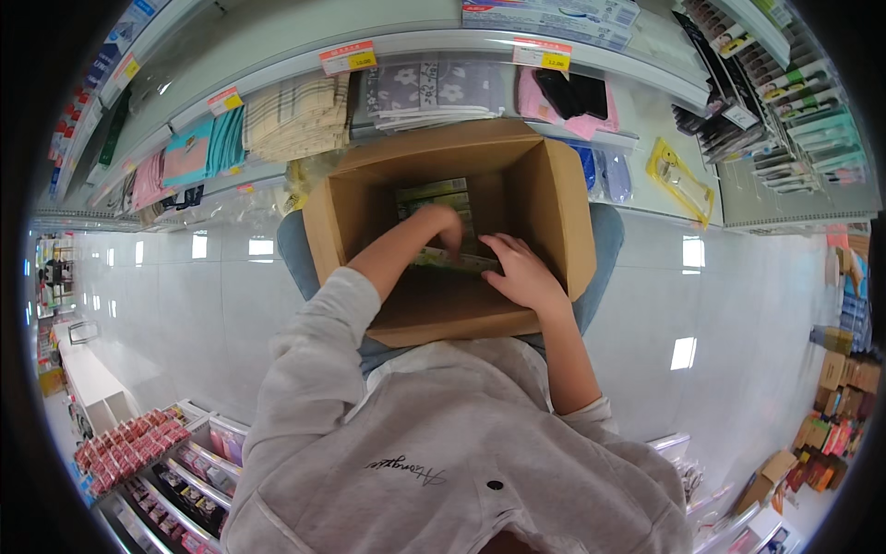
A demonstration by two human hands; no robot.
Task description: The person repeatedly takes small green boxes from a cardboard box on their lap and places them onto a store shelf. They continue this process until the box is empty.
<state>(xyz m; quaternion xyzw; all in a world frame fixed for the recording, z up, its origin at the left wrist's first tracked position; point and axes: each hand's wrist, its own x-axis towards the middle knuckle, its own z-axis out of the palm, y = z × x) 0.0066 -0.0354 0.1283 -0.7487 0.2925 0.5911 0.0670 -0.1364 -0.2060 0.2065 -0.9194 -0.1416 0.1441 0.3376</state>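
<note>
An open brown cardboard box [563,198] stands in front of my body, between my knees. Inside it lie slim green-and-white packages [434,191], some flat near its far wall. Another green-and-white package [471,262] lies crosswise below my hands. My left hand [441,226] reaches down into the box with bent wrist and curled fingers pressed together; its fingertips are partly hidden above the packages. At the right, my right hand [522,272] has its fingers stretched and its thumb apart, close to the end of the crosswise package.
Beyond the box, a low shelf holds folded towels [429,88], a cloth stack [295,115] and a dark phone-like object [570,92]. A yellow package [681,180] lies at the shelf's right. Behind me at left stands a rack of red packets [129,448]; cartons [840,374] are at far right.
</note>
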